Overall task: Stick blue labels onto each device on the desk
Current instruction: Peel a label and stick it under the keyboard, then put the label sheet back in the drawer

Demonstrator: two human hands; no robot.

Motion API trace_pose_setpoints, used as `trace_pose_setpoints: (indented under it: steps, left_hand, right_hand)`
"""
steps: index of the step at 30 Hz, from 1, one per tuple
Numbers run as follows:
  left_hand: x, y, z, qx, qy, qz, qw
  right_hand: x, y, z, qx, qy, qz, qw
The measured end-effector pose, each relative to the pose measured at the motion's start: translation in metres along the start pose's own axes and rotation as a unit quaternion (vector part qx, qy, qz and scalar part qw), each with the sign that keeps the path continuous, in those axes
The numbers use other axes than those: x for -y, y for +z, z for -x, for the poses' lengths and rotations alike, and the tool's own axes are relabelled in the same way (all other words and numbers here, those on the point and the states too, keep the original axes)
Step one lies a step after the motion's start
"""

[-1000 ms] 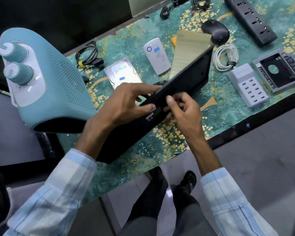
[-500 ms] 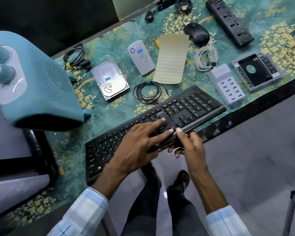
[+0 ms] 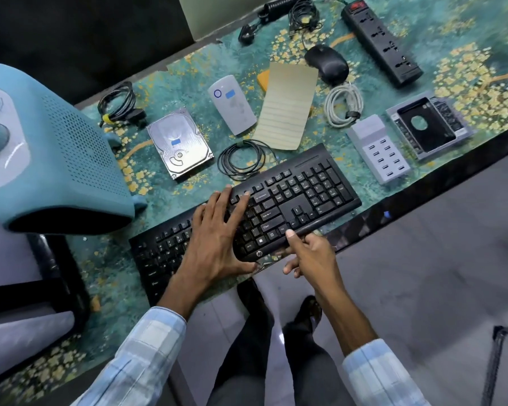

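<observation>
A black keyboard [image 3: 299, 189] lies keys up along the desk's front edge. My left hand [image 3: 217, 232] rests flat on its keys with the fingers spread and straight. My right hand [image 3: 308, 256] pinches the keyboard's front edge, thumb on top and fingers curled below. Small blue labels sit on the hard drive [image 3: 182, 145] and on the white oval device [image 3: 232, 105]. A yellowish lined sheet [image 3: 285, 109] lies behind the keyboard. I see no blue label on the black mouse [image 3: 327, 64], the power strip [image 3: 381, 42], the white USB hub [image 3: 379, 148] or the drive caddy [image 3: 428, 127].
A big light-blue heater [image 3: 50, 148] stands at the left. Coiled cables lie about: a black one [image 3: 241, 159] just behind the keyboard, a white one [image 3: 343, 105] near the mouse, another black one [image 3: 121, 104] by the heater. The desk's front edge [image 3: 423, 186] runs right of my hands.
The keyboard was held tilted up with its underside toward me. It has been turned keys up and laid flat on the desk, and my left hand has spread over the keys.
</observation>
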State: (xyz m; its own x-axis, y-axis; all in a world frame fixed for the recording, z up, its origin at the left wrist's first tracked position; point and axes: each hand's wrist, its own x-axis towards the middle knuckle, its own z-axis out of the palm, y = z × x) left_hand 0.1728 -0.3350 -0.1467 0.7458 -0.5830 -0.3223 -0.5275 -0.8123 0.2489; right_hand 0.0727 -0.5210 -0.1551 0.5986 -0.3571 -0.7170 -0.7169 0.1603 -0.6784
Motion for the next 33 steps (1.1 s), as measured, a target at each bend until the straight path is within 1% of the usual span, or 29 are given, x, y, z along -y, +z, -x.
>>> trace_pose_setpoints:
  steps: [5, 8, 10, 12, 15, 17, 19, 22, 26, 28, 29, 30, 31, 33]
  left_hand:
    - [-0.001, 0.006, 0.001, -0.018, -0.001, -0.008, 1.000]
    - [-0.001, 0.006, 0.001, -0.020, 0.003, -0.001, 1.000]
    - [-0.006, 0.003, -0.007, -0.060, 0.013, 0.035, 0.997]
    - [-0.013, -0.004, -0.028, -0.129, 0.034, 0.067, 0.989]
    - [-0.026, -0.020, -0.080, -0.221, 0.064, 0.074, 0.970]
    - [-0.035, -0.031, -0.118, -0.248, 0.071, 0.062, 0.964]
    - [-0.041, -0.037, -0.148, -0.237, 0.074, 0.040, 0.968]
    - [-0.045, -0.035, -0.175, -0.199, 0.087, 0.011, 0.976]
    - [-0.045, -0.032, -0.191, -0.209, 0.077, 0.007, 0.975]
    - [-0.048, -0.034, -0.191, -0.213, 0.067, 0.050, 0.973]
    - [-0.050, -0.037, -0.188, -0.219, 0.062, 0.099, 0.969]
    - [-0.055, -0.043, -0.182, -0.227, 0.050, 0.171, 0.958]
    - [-0.060, -0.050, -0.173, -0.230, 0.031, 0.259, 0.938]
    - [-0.069, -0.065, -0.149, -0.210, -0.014, 0.433, 0.876]
  right_hand:
    - [0.006, -0.008, -0.001, 0.030, 0.012, 0.069, 0.997]
    - [0.011, -0.009, -0.002, 0.042, 0.012, 0.084, 0.995]
    - [0.015, -0.011, -0.001, 0.033, 0.005, 0.081, 0.996]
    - [0.023, -0.013, -0.002, 0.012, -0.006, 0.064, 0.998]
    - [0.035, -0.011, -0.006, -0.017, -0.036, 0.015, 0.999]
    - [0.044, -0.009, -0.009, -0.031, -0.059, -0.008, 0.998]
    - [0.051, -0.008, -0.012, -0.041, -0.074, -0.017, 0.996]
    - [0.060, -0.007, -0.012, -0.056, -0.089, -0.032, 0.994]
    - [0.065, -0.010, -0.011, -0.066, -0.099, -0.059, 0.991]
    - [0.064, -0.012, -0.011, -0.068, -0.099, -0.067, 0.990]
    - [0.064, -0.013, -0.011, -0.068, -0.099, -0.074, 0.990]
    - [0.065, -0.014, -0.012, -0.069, -0.098, -0.083, 0.989]
    - [0.067, -0.015, -0.012, -0.068, -0.098, -0.095, 0.988]
    - [0.070, -0.016, -0.014, -0.056, -0.089, -0.136, 0.985]
